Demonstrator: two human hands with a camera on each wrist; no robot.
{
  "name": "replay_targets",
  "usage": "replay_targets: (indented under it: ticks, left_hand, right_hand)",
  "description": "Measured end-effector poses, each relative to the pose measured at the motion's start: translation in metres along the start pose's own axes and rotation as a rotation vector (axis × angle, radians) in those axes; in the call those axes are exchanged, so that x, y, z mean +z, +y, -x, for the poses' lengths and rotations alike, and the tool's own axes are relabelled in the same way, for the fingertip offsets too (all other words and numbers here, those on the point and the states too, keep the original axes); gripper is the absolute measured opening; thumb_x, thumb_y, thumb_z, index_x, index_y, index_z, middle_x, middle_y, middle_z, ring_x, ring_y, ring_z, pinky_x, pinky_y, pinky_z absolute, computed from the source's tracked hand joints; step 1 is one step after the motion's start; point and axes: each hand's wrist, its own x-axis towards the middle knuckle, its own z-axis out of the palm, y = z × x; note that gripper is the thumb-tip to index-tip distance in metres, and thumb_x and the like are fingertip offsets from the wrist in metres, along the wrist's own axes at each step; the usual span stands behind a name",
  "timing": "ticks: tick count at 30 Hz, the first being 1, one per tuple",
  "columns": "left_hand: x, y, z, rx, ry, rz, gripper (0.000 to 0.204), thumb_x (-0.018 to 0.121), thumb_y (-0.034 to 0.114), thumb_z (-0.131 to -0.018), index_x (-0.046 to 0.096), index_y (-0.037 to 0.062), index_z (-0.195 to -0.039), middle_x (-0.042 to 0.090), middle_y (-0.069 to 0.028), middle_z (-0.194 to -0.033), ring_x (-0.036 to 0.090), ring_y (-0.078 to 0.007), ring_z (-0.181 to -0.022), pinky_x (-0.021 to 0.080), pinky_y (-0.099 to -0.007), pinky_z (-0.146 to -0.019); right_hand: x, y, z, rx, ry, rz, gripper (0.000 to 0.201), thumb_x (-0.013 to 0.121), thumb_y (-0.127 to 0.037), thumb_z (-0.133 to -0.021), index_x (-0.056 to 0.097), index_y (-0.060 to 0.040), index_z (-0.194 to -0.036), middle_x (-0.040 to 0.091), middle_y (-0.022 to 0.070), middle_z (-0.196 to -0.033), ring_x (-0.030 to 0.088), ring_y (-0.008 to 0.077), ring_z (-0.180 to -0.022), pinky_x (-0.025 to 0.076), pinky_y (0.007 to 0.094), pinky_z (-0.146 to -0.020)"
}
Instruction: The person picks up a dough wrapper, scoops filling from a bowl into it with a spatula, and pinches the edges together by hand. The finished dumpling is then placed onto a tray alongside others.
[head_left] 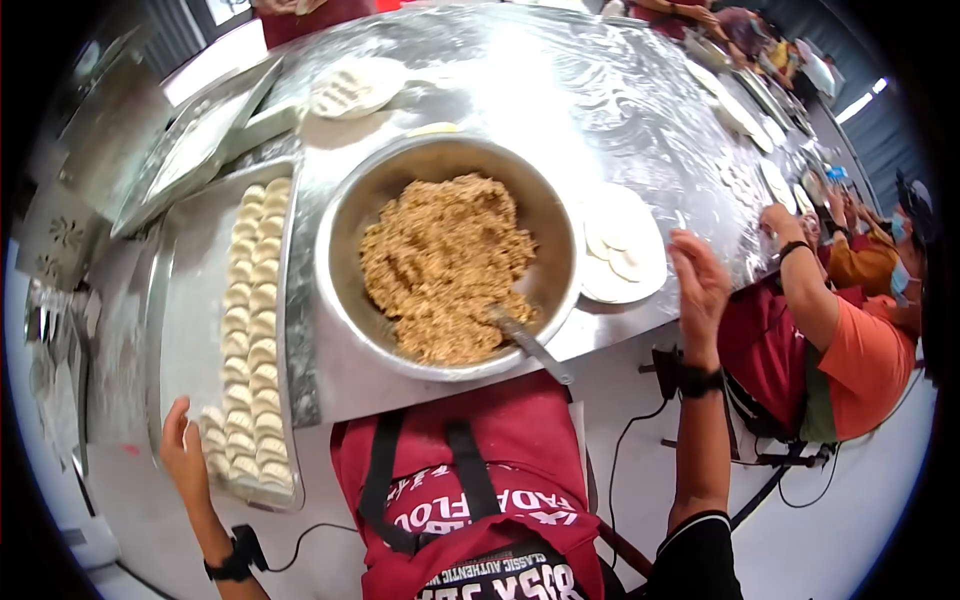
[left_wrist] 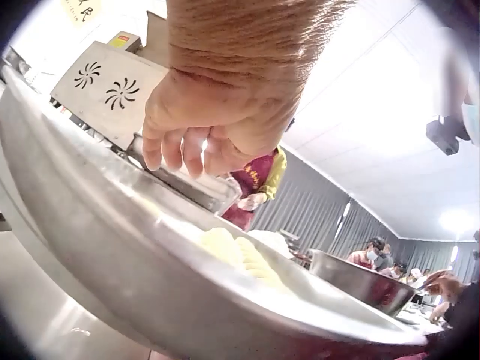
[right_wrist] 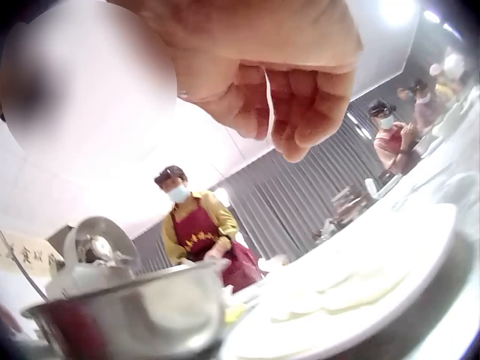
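Hovering beside the near left corner of the metal tray (head_left: 190, 270), the left hand (head_left: 186, 455) has an empty grip, its fingers loosely bent. Pleated dumplings (head_left: 240, 345) line the tray's right side. The right hand (head_left: 703, 295) is near the white plate (head_left: 650, 250) of wrappers (head_left: 615, 262); a white sliver shows between its fingers and thumb, so I cannot tell whether its grip holds anything. Between them, the steel bowl (head_left: 326, 275) of filling (head_left: 445, 260) sits on the worktop (head_left: 640, 140).

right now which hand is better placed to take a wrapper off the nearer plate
Likely the right hand: it hovers beside the plate of wrappers; the left hand is beyond the bowl, by the dumpling tray.
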Motion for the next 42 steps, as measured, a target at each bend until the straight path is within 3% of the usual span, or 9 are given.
replay_targets:
  ticks: [4, 7, 11, 14, 32, 35, 38, 41, 42]
  left_hand:
    - [0.014, 0.063, 0.021, 0.032, -0.049, 0.146, 0.031, 0.045, -0.005, -0.083, 0.055, -0.0044, -0.113, 0.057, -0.0129, -0.114, 0.054, -0.0194, -0.106, 0.04, -0.0303, -0.093]
    - [0.03, 0.102, 0.035, 0.086, -0.146, 0.233, 0.026, 0.046, -0.006, -0.083, 0.057, -0.0055, -0.106, 0.06, -0.0124, -0.106, 0.057, -0.0181, -0.096, 0.044, -0.0291, -0.088]
    - [0.057, 0.136, 0.045, 0.164, -0.291, 0.298, 0.02, 0.05, -0.007, -0.077, 0.06, -0.0047, -0.094, 0.062, -0.0136, -0.096, 0.058, -0.02, -0.092, 0.045, -0.0294, -0.083]
    - [0.073, 0.144, 0.047, 0.274, -0.368, 0.301, 0.02, 0.051, -0.007, -0.073, 0.06, -0.0041, -0.091, 0.063, -0.0146, -0.09, 0.061, -0.0229, -0.087, 0.046, -0.0304, -0.081]
    - [0.108, 0.159, 0.05, 0.261, -0.454, 0.437, 0.02, 0.053, -0.01, -0.074, 0.062, -0.0031, -0.09, 0.064, -0.0146, -0.088, 0.063, -0.0209, -0.082, 0.049, -0.028, -0.075]
    - [0.11, 0.16, 0.053, 0.264, -0.459, 0.446, 0.019, 0.052, -0.01, -0.074, 0.062, -0.0034, -0.09, 0.064, -0.0146, -0.089, 0.063, -0.0202, -0.081, 0.049, -0.0275, -0.073]
    - [0.112, 0.159, 0.051, 0.293, -0.473, 0.454, 0.019, 0.052, -0.01, -0.074, 0.061, -0.0038, -0.09, 0.064, -0.0151, -0.089, 0.062, -0.0196, -0.081, 0.049, -0.0269, -0.073]
    - [0.118, 0.16, 0.05, 0.237, -0.501, 0.512, 0.019, 0.052, -0.01, -0.075, 0.061, -0.0044, -0.09, 0.064, -0.0156, -0.089, 0.062, -0.0194, -0.082, 0.05, -0.027, -0.074]
    - [0.119, 0.162, 0.05, 0.235, -0.511, 0.532, 0.018, 0.051, -0.011, -0.075, 0.061, -0.0045, -0.089, 0.064, -0.0156, -0.09, 0.062, -0.0195, -0.082, 0.05, -0.0271, -0.075]
  right_hand:
    - [0.004, 0.052, -0.015, 0.034, -0.058, 0.097, 0.013, 0.063, -0.001, -0.08, 0.064, -0.0007, -0.093, 0.065, 0.006, -0.094, 0.059, 0.0093, -0.079, 0.047, 0.0206, -0.066]
    - [0.011, 0.069, -0.034, 0.214, -0.161, 0.281, 0.009, 0.066, -0.009, -0.077, 0.066, -0.0058, -0.085, 0.064, 0.0044, -0.086, 0.06, 0.0122, -0.071, 0.047, 0.0231, -0.063]
    - [0.024, 0.082, -0.054, 0.161, -0.233, 0.651, 0.004, 0.066, -0.018, -0.071, 0.068, -0.015, -0.073, 0.057, 0.0063, -0.073, 0.058, 0.0256, -0.067, 0.047, 0.0353, -0.063]
    - [0.029, 0.085, -0.058, 0.161, -0.288, 0.728, 0.005, 0.065, -0.017, -0.071, 0.068, -0.0145, -0.074, 0.058, 0.0068, -0.076, 0.059, 0.0278, -0.07, 0.047, 0.0374, -0.064]
    - [0.038, 0.089, -0.057, 0.155, -0.219, 0.743, 0.005, 0.06, -0.008, -0.071, 0.063, -0.01, -0.068, 0.058, 0.0072, -0.08, 0.058, 0.029, -0.075, 0.047, 0.0382, -0.066]
    - [0.034, 0.088, -0.054, -0.206, -0.105, 0.576, 0.004, 0.06, -0.005, -0.072, 0.058, -0.008, -0.074, 0.06, 0.0082, -0.086, 0.059, 0.0284, -0.079, 0.047, 0.0385, -0.067]
    - [0.037, 0.061, -0.053, -0.358, -0.063, 0.532, 0.012, 0.06, 0.002, -0.073, 0.055, -0.0043, -0.082, 0.062, 0.008, -0.083, 0.061, 0.0238, -0.073, 0.047, 0.0306, -0.064]
    - [0.038, 0.051, -0.046, 0.01, -0.205, 0.519, 0.013, 0.063, -0.005, -0.075, 0.054, -0.0066, -0.085, 0.062, 0.011, -0.079, 0.06, 0.0304, -0.071, 0.047, 0.0365, -0.061]
    - [0.038, 0.054, -0.046, 0.002, -0.195, 0.51, 0.014, 0.063, -0.004, -0.075, 0.056, -0.0072, -0.087, 0.062, 0.0106, -0.076, 0.06, 0.0288, -0.068, 0.047, 0.035, -0.06]
